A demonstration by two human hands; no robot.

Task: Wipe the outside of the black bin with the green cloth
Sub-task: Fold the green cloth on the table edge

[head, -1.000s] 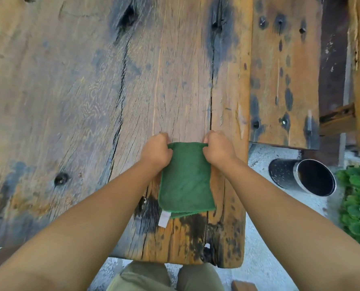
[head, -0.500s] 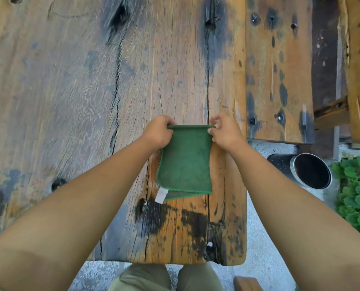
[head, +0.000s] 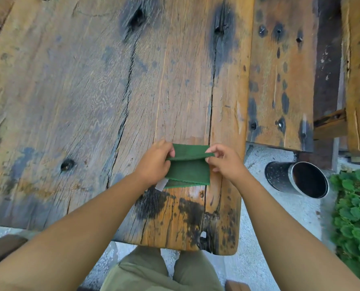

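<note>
The green cloth (head: 188, 168) is folded and held just above the weathered wooden table (head: 91, 91). My left hand (head: 156, 162) pinches its left edge, my right hand (head: 223, 162) pinches the top right corner, and the top layer is bent over toward me. A white label (head: 161, 184) pokes out at the cloth's lower left. The black bin (head: 296, 179), a cylinder with a metal rim, stands on the pale ground to the right of the table, its open mouth tilted toward me. Neither hand touches it.
A second wooden plank or bench (head: 280, 70) lies beyond the bin, with another board (head: 359, 70) at the far right. Green leafy plants (head: 355, 217) grow right of the bin. My knees in olive trousers (head: 160, 271) show below the table edge.
Both hands lifted the cloth's top edge away from me, then folded that edge back over toward me, so the cloth now looks shorter. The bin has not moved.
</note>
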